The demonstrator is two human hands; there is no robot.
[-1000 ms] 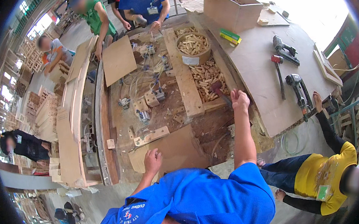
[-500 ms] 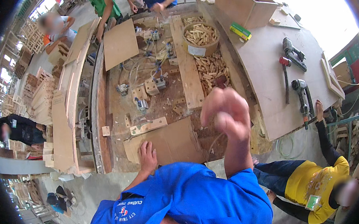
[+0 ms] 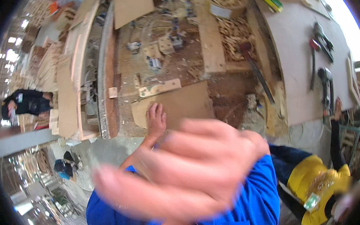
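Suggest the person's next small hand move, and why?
Probably lower the right hand toward the cardboard sheet: it looms large and blurred, hiding much of the blue shirt, while the left hand appears to rest on the sheet's left part.

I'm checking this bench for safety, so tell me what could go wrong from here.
The right hand is blurred and very near the camera, hiding part of the view; it might bump the head. The hammer has its handle jutting past the dowels, so a passing arm could knock it. The left hand rests on the cardboard, which might slide if leaned on.
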